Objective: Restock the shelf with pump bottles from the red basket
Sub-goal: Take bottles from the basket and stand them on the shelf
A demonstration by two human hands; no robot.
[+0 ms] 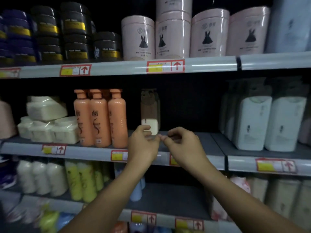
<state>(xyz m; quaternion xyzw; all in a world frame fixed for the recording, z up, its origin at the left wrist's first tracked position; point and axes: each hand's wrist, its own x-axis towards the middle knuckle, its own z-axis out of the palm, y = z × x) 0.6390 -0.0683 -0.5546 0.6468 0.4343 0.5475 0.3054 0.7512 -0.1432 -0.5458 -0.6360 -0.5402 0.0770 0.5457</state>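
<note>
A brown-and-white pump bottle (150, 111) stands upright on the middle shelf (193, 140), in a dark gap between the orange bottles and the white packs. My left hand (143, 143) is just in front of its base, thumb raised before the white lower part; contact cannot be told. My right hand (183, 145) hovers over the bare shelf to the bottle's right. Both hands have loosely curled fingers, their fingertips almost meeting, and nothing is held. The red basket is out of view.
Three orange pump bottles (101, 118) stand left of the gap, with wrapped white packs (47, 125) beyond them. Tall white-and-grey bottles (269, 121) fill the right. Pink tubs (173, 37) and black jars (75, 31) sit on the shelf above, more bottles (80, 180) below.
</note>
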